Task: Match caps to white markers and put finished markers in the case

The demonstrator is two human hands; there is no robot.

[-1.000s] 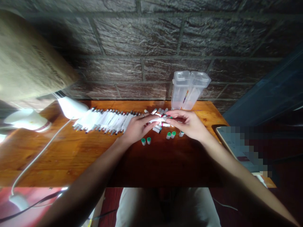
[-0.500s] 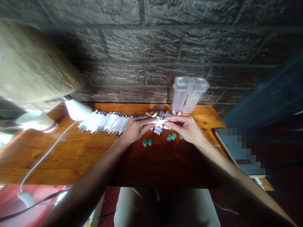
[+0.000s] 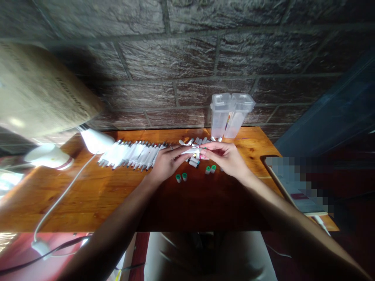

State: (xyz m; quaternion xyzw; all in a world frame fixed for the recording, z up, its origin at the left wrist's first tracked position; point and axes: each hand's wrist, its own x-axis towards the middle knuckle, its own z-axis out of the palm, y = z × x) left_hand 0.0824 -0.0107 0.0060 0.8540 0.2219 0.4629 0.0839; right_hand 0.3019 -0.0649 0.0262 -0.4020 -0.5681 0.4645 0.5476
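My left hand (image 3: 165,162) and my right hand (image 3: 227,158) meet over the wooden table (image 3: 96,195), both gripping one white marker (image 3: 191,150) held level between them. The right fingers pinch its green-tipped end. Under the hands lies a small heap of loose white markers (image 3: 195,162). Two green caps (image 3: 181,177) stand in front of my left hand, and two more green caps (image 3: 210,169) sit near my right wrist. A long row of white markers (image 3: 131,154) lies side by side to the left of my left hand.
A clear plastic marker case (image 3: 230,119) stands at the back against the brick wall. A white lamp base (image 3: 48,156) and its cord (image 3: 63,195) occupy the left side. A pixelated flat item (image 3: 295,183) lies at the right edge.
The hands stay joined on the marker with only slight finger shifts. The camera view has shifted a little, moving everything slightly in frame.
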